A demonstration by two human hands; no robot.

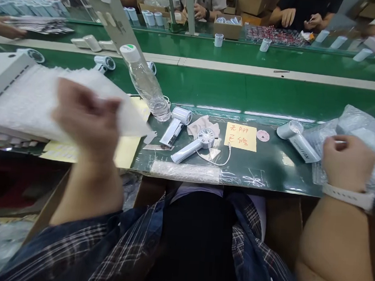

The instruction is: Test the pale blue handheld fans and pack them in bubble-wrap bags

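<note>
My left hand (86, 112), smeared by motion, is closed on a thin white packing sheet (133, 119) above a stack of similar white sheets (27, 93). On the right, my right hand (348, 162) has its fingers curled, with a small pale bit showing at the fist; what it grips is unclear. Beside it lies a handheld fan (303, 144) with lettering on its handle. Clear plastic bags (360, 122) lie behind and around that hand. Between my hands are a second handheld fan (195, 145) with a white cable and a third fan (177, 125).
An upright water bottle (146, 84) stands by a slanted metal post (114, 22). A yellow note (241, 136) and a bubble-wrap roll (185, 171) lie on the bench. Beyond runs a green conveyor (236, 90); co-workers' hands (287, 18) are across it.
</note>
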